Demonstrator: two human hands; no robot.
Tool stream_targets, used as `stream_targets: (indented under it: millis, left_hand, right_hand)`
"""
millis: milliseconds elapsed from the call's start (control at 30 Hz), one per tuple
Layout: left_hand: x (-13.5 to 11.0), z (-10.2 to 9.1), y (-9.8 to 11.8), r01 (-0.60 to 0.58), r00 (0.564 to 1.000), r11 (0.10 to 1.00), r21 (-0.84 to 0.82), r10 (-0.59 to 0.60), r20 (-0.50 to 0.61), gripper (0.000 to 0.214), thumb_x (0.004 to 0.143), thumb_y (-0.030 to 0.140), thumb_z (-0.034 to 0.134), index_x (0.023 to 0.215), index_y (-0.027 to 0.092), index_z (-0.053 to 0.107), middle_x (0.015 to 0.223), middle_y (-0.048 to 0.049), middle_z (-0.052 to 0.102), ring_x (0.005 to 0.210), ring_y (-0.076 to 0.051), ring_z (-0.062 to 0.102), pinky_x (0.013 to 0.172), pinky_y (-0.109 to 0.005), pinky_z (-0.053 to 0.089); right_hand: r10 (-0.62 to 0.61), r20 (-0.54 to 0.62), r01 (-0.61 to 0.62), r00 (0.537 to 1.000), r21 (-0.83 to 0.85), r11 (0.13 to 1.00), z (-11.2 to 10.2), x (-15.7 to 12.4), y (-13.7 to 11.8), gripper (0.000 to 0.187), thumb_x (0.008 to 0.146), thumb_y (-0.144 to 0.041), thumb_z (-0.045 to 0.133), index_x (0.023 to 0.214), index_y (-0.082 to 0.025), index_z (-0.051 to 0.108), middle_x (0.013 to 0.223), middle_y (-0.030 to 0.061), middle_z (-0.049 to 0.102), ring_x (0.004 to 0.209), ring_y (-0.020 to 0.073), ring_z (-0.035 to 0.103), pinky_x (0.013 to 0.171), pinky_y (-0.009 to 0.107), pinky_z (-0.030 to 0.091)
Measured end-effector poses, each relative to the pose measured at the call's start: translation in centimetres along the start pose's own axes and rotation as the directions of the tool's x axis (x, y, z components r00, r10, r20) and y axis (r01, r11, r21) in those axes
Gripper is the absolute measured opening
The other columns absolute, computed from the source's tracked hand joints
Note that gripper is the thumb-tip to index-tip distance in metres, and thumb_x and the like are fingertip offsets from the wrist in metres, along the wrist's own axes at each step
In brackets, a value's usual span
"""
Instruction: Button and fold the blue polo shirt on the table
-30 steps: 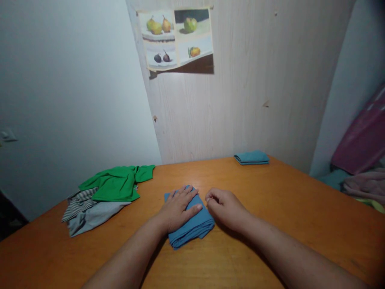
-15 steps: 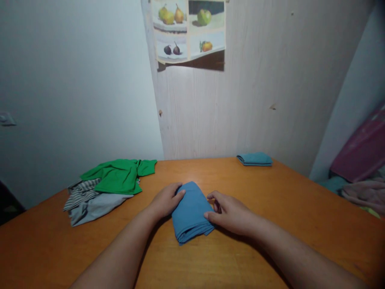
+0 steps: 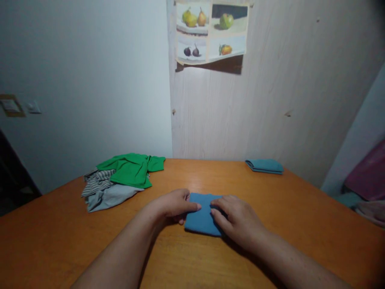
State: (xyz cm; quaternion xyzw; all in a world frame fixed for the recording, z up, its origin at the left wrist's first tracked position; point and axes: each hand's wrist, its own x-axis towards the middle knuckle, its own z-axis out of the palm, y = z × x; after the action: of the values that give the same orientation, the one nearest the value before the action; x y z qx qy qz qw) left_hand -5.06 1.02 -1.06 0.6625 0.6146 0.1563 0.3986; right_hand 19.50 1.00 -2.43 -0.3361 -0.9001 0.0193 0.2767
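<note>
Head view: well to the left of the folded blue cloth (image 3: pixel 201 220), a green shirt (image 3: pixel 129 170) lay over a striped garment (image 3: pixel 99 182) and a grey garment (image 3: pixel 114 196). At the cloth's left edge, the left hand (image 3: pixel 177 204) had its thumb on top, fingers curled; whether they gripped underneath could not be told. The cloth lay on the table (image 3: pixel 192 263). Over its right part rested the right hand (image 3: pixel 239 218), fingers loosely bent, thumb slightly apart. Beyond it, rightward, lay a folded teal cloth (image 3: pixel 266 165).

Front cloth (image 3: pixel 201 220) was plain blue; shirt (image 3: pixel 129 173), green; crumpled garment (image 3: pixel 100 182), striped dark and light; bench (image 3: pixel 186 263), orange-brown
</note>
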Motion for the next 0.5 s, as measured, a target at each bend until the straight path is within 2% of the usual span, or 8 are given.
stream_targets:
  millis: [33, 67, 100, 200, 300, 367, 500]
  left_hand:
    - [-0.3, -0.1, 0.2, 0.015, 0.995, 0.998, -0.059, -0.009, 0.103, 0.051, 0.074, 0.069, 0.060, 0.073, 0.018, 0.055, 0.062, -0.0034, 0.062, 0.050, -0.015, 0.057, 0.046, -0.025, 0.038]
    - [-0.5, -0.3, 0.3, 0.026, 0.988, 0.994, -0.103, -0.010, 0.153, 0.051, 0.076, 0.069, 0.056, 0.071, 0.019, 0.054, 0.059, -0.0031, 0.061, 0.047, -0.014, 0.056, 0.045, -0.024, 0.038]
    - [-0.6, -0.4, 0.2, 0.025, 0.989, 0.991, -0.132, -0.005, 0.148, 0.048, 0.079, 0.067, 0.054, 0.071, 0.019, 0.053, 0.058, -0.0024, 0.060, 0.045, -0.013, 0.055, 0.044, -0.024, 0.038]
    - [-0.2, -0.9, -0.5, -0.030, 0.999, 0.986, -0.164, 0.027, -0.019, 0.030, 0.083, 0.047, 0.053, 0.071, 0.019, 0.051, 0.051, 0.0028, 0.053, 0.041, -0.010, 0.047, 0.043, -0.021, 0.035]
    - [0.6, -0.9, -1.5, -0.074, 0.992, 0.985, -0.155, 0.057, -0.111, 0.012, 0.076, 0.030, 0.056, 0.073, 0.019, 0.053, 0.049, 0.0063, 0.046, 0.039, -0.008, 0.039, 0.042, -0.021, 0.028]
    - [1.1, -0.8, -1.9, -0.106, 0.986, 0.984, -0.145, 0.085, -0.144, 0.009, 0.071, 0.023, 0.058, 0.077, 0.018, 0.056, 0.053, 0.0062, 0.048, 0.042, -0.008, 0.040, 0.043, -0.021, 0.027]
    - [2.2, -0.5, -2.2, -0.180, 0.970, 0.976, -0.120, 0.157, -0.183, 0.018, 0.064, 0.016, 0.059, 0.082, 0.016, 0.062, 0.065, 0.0033, 0.057, 0.053, -0.009, 0.047, 0.049, -0.021, 0.032]
  right_hand:
    - [0.036, -0.003, -0.036, 0.999, -0.023, 0.999, -0.1, 0.0, 0.3, 0.022, 0.094, -0.031, 0.051, 0.104, -0.022, 0.068, 0.092, 0.0057, 0.070, 0.088, 0.0216, 0.064, 0.080, 0.036, 0.047]
    - [0.069, -0.011, -0.069, 0.998, -0.039, 0.997, -0.2, 0.1, 0.6, 0.022, 0.095, -0.031, 0.051, 0.104, -0.022, 0.069, 0.093, 0.0058, 0.071, 0.089, 0.0219, 0.065, 0.080, 0.036, 0.048]
    - [0.098, -0.026, -0.099, 0.995, -0.050, 0.994, -0.4, 0.1, 0.8, 0.024, 0.095, -0.032, 0.050, 0.105, -0.022, 0.069, 0.095, 0.0061, 0.071, 0.089, 0.0222, 0.065, 0.080, 0.036, 0.049]
    - [0.135, -0.065, -0.139, 0.989, -0.058, 0.989, -0.7, 0.3, 1.2, 0.030, 0.097, -0.036, 0.045, 0.109, -0.021, 0.069, 0.104, 0.0078, 0.072, 0.094, 0.0232, 0.066, 0.083, 0.038, 0.051]
    - [0.143, -0.061, -0.146, 0.988, -0.051, 0.988, -0.5, 0.5, 1.6, 0.040, 0.099, -0.040, 0.039, 0.121, -0.019, 0.065, 0.119, 0.0107, 0.069, 0.108, 0.0246, 0.064, 0.092, 0.040, 0.051]
    - [0.159, -0.008, -0.159, 0.987, -0.051, 0.986, 0.2, 0.5, 2.2, 0.047, 0.099, -0.045, 0.037, 0.130, -0.017, 0.061, 0.129, 0.0128, 0.064, 0.121, 0.0271, 0.059, 0.101, 0.044, 0.047]
    - [0.203, 0.146, -0.200, 0.968, -0.031, 0.979, 1.9, 0.0, 4.0, 0.062, 0.098, -0.056, 0.034, 0.137, -0.013, 0.056, 0.142, 0.0160, 0.052, 0.135, 0.0306, 0.045, 0.112, 0.051, 0.035]
